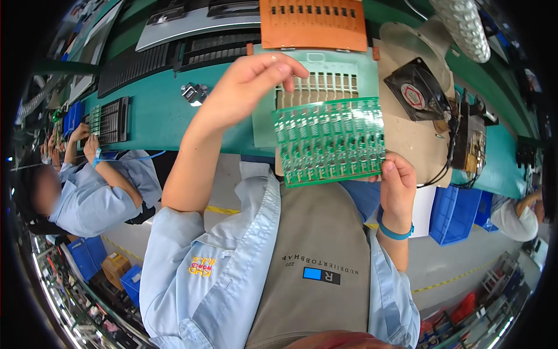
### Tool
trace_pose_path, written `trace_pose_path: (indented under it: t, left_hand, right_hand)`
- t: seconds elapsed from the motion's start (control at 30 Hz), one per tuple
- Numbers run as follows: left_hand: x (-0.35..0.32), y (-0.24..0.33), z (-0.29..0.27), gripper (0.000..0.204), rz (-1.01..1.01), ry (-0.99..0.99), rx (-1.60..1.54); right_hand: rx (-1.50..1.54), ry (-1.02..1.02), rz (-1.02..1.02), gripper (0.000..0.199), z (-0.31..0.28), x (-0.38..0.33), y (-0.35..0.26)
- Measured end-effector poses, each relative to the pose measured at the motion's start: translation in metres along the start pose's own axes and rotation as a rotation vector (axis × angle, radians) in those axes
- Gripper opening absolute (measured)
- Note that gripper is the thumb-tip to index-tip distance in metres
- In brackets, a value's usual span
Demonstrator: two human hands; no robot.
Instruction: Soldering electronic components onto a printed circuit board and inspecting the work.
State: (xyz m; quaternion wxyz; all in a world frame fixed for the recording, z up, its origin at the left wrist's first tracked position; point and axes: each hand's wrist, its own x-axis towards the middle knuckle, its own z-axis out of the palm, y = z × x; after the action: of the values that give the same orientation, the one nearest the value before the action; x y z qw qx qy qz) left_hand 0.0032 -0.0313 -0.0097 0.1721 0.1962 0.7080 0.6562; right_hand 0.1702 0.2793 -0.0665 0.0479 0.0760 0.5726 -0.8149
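Overhead, a long teal desk (157, 116) curves across the frame, carrying black slotted trays (136, 64), an orange slotted plate (314, 23) and a pale green slotted fixture (325, 87). A square black cooling fan (417, 90) sits on a brown mat at the desk's right, with blue bins (450, 212) below its edge. At far left a co-worker in a light blue shirt (87, 192) bends over a smaller green board. The green circuit panel (331, 142), a sheet of many small repeated boards, is held up in the air in front of the pale green fixture, its long axis running left to right and tilted slightly. The right hand (398, 186), a blue band at its wrist, is clamped on the panel's lower right corner, thumb on the face. The left hand (250, 87) hovers above the panel's upper left edge, fingers curled loosely together; whether they touch the panel cannot be told. The panel lies just below and right of that hand.
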Motion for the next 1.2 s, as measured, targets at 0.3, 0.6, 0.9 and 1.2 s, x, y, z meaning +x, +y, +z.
trace_pose_path:
  t: [0.3, 0.6, 0.9, 1.2]
  left_hand:
    - [-0.047, -0.050, -0.015, 0.022, -0.084, 0.273, 0.143]
    - [-0.057, -0.061, 0.002, 0.025, -0.173, 0.319, 0.313]
    - [-0.056, -0.063, 0.003, 0.030, -0.085, 0.330, 0.473]
    - [-0.056, -0.066, 0.003, 0.031, -0.029, 0.332, 0.522]
  right_hand:
    - [-0.105, 0.097, 0.009, 0.020, 0.003, 0.039, 0.009]
    - [-0.224, 0.120, 0.092, 0.021, 0.027, 0.071, 0.010]
    - [-0.246, 0.174, 0.080, 0.020, 0.035, 0.075, 0.015]
    - [-0.294, 0.190, 0.078, 0.021, 0.036, 0.074, 0.017]
